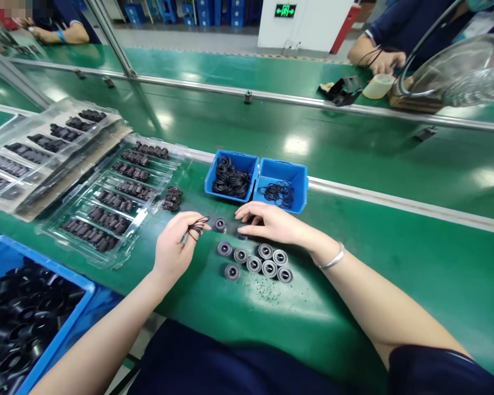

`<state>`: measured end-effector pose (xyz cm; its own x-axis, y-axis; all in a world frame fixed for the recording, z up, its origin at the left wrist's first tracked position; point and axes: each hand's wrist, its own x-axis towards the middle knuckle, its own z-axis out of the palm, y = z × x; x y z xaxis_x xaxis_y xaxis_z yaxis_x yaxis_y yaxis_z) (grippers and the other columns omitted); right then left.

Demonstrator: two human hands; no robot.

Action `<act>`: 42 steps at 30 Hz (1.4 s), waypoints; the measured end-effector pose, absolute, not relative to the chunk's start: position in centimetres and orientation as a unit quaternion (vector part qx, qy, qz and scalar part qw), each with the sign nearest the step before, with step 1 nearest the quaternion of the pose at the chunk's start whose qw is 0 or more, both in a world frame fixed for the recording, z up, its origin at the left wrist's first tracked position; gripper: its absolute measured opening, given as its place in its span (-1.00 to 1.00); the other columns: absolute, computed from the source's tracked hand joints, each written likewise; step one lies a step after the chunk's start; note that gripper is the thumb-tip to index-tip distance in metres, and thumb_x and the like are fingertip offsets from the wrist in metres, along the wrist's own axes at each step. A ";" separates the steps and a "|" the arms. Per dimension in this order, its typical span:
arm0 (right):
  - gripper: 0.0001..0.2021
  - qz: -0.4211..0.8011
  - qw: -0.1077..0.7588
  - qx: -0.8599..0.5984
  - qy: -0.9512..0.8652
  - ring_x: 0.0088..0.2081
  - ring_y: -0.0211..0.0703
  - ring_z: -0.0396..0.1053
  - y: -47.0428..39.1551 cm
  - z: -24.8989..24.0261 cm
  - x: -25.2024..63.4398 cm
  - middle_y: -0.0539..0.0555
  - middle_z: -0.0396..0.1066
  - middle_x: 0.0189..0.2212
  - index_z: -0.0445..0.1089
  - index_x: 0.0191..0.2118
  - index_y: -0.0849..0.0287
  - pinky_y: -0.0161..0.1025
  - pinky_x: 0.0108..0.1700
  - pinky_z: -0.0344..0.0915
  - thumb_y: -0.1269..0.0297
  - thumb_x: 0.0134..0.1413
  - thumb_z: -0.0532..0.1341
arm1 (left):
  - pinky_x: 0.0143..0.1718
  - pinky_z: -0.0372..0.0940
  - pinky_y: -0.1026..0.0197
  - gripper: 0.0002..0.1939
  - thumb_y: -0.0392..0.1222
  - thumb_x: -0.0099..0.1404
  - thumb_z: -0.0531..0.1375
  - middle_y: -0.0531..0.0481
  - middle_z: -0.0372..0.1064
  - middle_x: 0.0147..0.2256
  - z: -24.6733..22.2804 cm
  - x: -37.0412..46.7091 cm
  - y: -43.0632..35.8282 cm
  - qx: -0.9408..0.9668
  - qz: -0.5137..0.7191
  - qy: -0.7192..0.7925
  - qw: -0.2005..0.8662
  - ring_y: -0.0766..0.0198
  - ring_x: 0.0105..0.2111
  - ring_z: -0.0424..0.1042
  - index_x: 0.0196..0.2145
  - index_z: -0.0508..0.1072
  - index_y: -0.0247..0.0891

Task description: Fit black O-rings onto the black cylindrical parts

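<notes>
My left hand (176, 241) pinches several thin black rubber rings (196, 226), which hang in loops at its fingertips. Just right of those fingertips, a round black part (220, 224) stands on the green table. My right hand (267, 222) curves its thumb and fingers around another round black part (243, 235), mostly hidden beneath them. Nearer to my body, several more round parts (253, 264) with ringed tops and a central hole stand in a loose group. Small dark crumbs (267, 291) are scattered in front of them.
Blue bins with black rings, one fuller (230, 181) and one sparser (284, 189), stand beyond my hands. Clear trays (135, 219) of dark parts lie left, with loose dark parts (172, 198) beside them. A blue crate (82, 282) of black parts is lower left. Co-workers' hands (385, 61) show across the bench.
</notes>
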<state>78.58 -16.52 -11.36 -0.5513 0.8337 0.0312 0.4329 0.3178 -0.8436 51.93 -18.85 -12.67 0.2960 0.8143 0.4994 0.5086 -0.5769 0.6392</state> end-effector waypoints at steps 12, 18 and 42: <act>-0.80 0.451 0.419 -0.384 -0.688 -0.22 -0.15 0.37 -18.5 -10.0 75.8 0.09 0.40 -0.22 0.45 -0.32 0.16 -0.21 -0.17 0.34 0.13 0.24 0.28 | -0.39 0.51 0.30 -0.81 -0.22 0.39 0.16 -0.01 0.57 -0.30 -12.0 55.4 -19.7 0.712 0.407 0.418 0.391 0.31 -0.43 0.58 -0.11 0.54 -0.25; -0.77 0.484 0.408 -0.444 -0.634 -0.28 -0.17 0.35 -18.2 -10.9 77.4 0.09 0.40 -0.26 0.40 -0.38 0.19 -0.21 -0.20 0.33 0.14 0.19 0.27 | -0.24 0.48 0.26 -0.81 -0.25 0.39 0.17 0.04 0.58 -0.31 -12.0 54.2 -19.4 0.736 0.393 0.448 0.322 0.30 -0.35 0.59 -0.08 0.54 -0.19; -0.86 0.465 0.316 -0.518 -0.645 -0.43 -0.22 0.30 -18.1 -13.8 77.9 0.02 0.39 -0.44 0.38 -0.40 0.20 -0.27 -0.36 0.27 0.27 0.14 0.24 | 0.24 0.23 -0.09 -0.71 -0.44 0.38 0.03 -0.30 0.40 0.12 -14.5 54.3 -19.7 0.945 0.268 0.165 0.089 0.08 0.20 0.33 -0.02 0.42 -0.35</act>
<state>77.90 -18.15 -13.85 -0.2645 0.9615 -0.0748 0.3743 0.0308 -0.9268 54.29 -19.67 -14.51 0.8017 0.3596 0.4774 0.2640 -0.9297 0.2569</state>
